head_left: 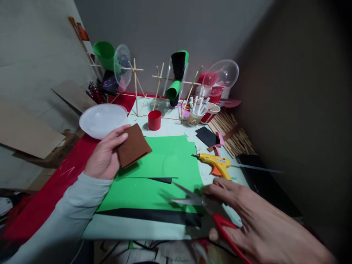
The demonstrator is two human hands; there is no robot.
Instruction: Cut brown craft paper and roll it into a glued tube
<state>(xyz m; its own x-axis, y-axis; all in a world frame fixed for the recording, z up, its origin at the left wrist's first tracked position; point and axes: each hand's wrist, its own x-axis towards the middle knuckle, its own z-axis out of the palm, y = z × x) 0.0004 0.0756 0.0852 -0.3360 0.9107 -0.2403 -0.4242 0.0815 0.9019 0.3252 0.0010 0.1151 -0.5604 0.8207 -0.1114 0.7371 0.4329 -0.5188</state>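
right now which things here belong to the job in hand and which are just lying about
Likely part of the job:
brown sheet, in the left hand
scissors, blades open, in the right hand

Seemingly just lying about:
yellow glue gun
red cylinder
white bowl
bundle of sticks

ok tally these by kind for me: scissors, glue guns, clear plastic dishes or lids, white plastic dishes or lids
Scissors, in the right hand: 1
Glue gun: 1
Clear dishes or lids: 2
White dish or lid: 1
Total: 5
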